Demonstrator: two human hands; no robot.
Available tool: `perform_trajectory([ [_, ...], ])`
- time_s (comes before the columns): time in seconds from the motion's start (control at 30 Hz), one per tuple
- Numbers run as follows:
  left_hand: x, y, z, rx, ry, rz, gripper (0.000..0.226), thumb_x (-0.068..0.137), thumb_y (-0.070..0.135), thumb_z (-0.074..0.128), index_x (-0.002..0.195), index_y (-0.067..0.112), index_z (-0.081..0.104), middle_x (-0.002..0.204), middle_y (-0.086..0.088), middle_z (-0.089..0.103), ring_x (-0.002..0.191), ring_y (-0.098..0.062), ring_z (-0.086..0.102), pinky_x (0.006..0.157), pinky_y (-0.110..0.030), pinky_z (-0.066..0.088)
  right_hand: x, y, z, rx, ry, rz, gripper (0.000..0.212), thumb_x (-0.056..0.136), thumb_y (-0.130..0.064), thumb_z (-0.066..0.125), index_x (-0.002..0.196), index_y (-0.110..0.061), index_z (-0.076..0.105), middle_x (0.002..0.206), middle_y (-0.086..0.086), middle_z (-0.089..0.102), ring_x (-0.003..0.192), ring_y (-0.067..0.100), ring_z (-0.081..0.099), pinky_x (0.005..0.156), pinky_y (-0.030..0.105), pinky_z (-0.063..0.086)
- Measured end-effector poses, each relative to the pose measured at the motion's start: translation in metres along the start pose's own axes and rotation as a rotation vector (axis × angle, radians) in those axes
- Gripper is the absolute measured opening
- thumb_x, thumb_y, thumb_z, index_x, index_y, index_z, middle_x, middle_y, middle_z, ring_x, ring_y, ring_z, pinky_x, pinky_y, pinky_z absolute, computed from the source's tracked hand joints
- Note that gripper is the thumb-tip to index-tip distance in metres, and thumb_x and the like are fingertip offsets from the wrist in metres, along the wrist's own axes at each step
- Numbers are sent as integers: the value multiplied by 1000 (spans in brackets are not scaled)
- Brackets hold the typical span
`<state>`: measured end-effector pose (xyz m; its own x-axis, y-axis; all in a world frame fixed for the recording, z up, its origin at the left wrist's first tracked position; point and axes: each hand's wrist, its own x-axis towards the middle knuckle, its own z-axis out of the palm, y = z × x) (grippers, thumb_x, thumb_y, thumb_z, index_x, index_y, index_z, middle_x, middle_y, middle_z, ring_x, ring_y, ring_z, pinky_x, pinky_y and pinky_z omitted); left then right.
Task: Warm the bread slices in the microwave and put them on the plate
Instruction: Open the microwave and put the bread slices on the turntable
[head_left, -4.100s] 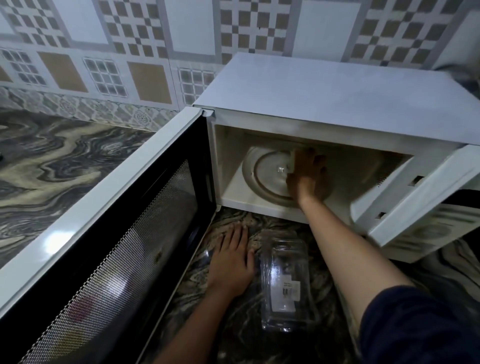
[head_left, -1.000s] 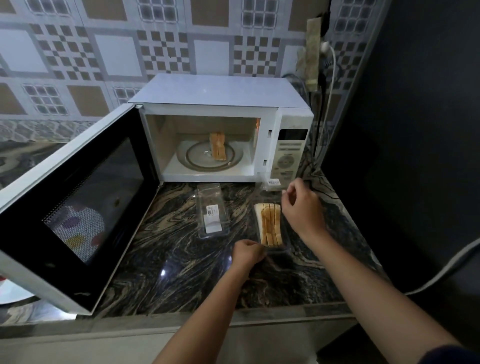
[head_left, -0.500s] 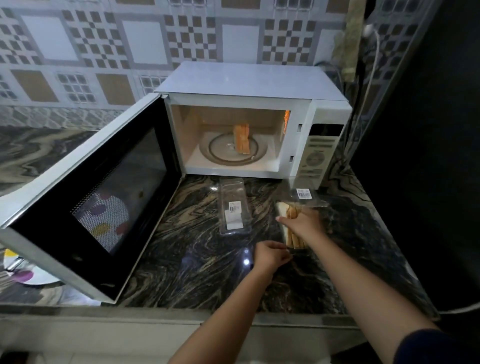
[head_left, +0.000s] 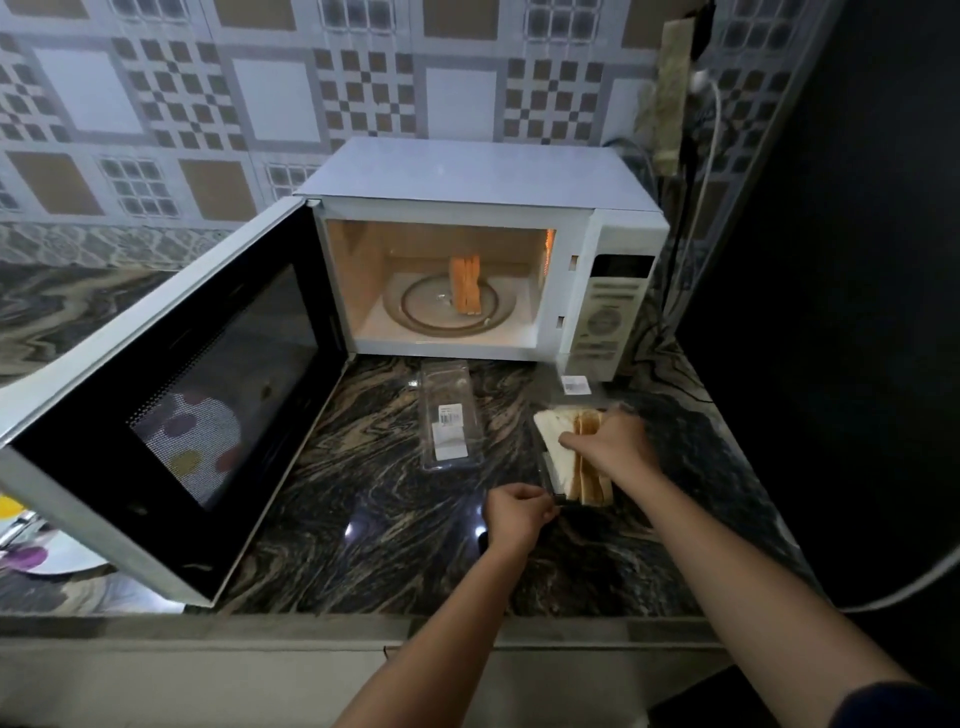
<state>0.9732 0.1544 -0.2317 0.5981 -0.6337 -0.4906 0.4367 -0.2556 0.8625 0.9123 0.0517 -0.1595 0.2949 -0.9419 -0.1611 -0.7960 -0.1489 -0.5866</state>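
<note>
A white microwave (head_left: 483, 171) stands on the marble counter with its door (head_left: 171, 415) swung wide open to the left. Bread slices (head_left: 465, 283) stand upright on the glass turntable (head_left: 415, 312) inside. In front, a clear plastic container (head_left: 548, 475) holds more bread slices (head_left: 558, 441). My right hand (head_left: 610, 441) grips these slices from above, tilting the nearest white slice out. My left hand (head_left: 517, 514) pinches the container's near corner. A patterned plate (head_left: 31, 551) shows at the far left, partly hidden behind the door.
An empty clear plastic lid (head_left: 447, 421) with a label lies on the counter (head_left: 389, 545) ahead of the microwave opening. Cables (head_left: 701, 171) hang down the wall to the right of the microwave. A dark wall closes the right side.
My right hand has come down from above the container onto the slices and now lifts them, the white slice tilting left. My left hand stays at the container's corner.
</note>
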Motion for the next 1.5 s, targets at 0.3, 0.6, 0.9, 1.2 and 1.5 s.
perform_trajectory([
  [0.3,-7,-10,5,118,49,92,5,85,2,62,86,3,67,77,-8,67,79,-20,66,80,-32,56,-33,50,-32,14,44,-24,43,67,-39,78,94,-9,62,103,11,64,93,25,62,64,25,39],
  [0.6,-27,-27,-17,542,160,456,17,92,9,54,106,1,61,111,-13,58,91,-20,56,80,-27,44,-42,87,-81,52,123,56,60,70,-41,75,115,-5,58,115,12,60,104,27,58,78,35,49],
  [0.9,-26,-34,-100,1126,269,661,42,95,23,46,134,7,47,141,-12,44,127,-26,44,105,-32,36,-33,23,-96,126,246,-75,57,73,-39,74,113,-2,57,112,16,60,99,32,60,73,35,49],
  [1.2,4,-8,-150,1346,328,478,55,101,38,21,151,16,10,160,-1,6,147,-13,1,119,-33,1,-13,-82,-30,147,117,-210,57,73,-40,73,114,-6,54,113,13,60,97,30,60,72,32,48],
  [1.5,80,35,-172,1347,365,455,55,100,36,17,151,19,4,160,2,0,147,-11,-3,119,-33,-4,43,-171,35,54,-13,-312,47,77,-39,69,110,-8,55,108,9,61,95,27,60,68,28,40],
])
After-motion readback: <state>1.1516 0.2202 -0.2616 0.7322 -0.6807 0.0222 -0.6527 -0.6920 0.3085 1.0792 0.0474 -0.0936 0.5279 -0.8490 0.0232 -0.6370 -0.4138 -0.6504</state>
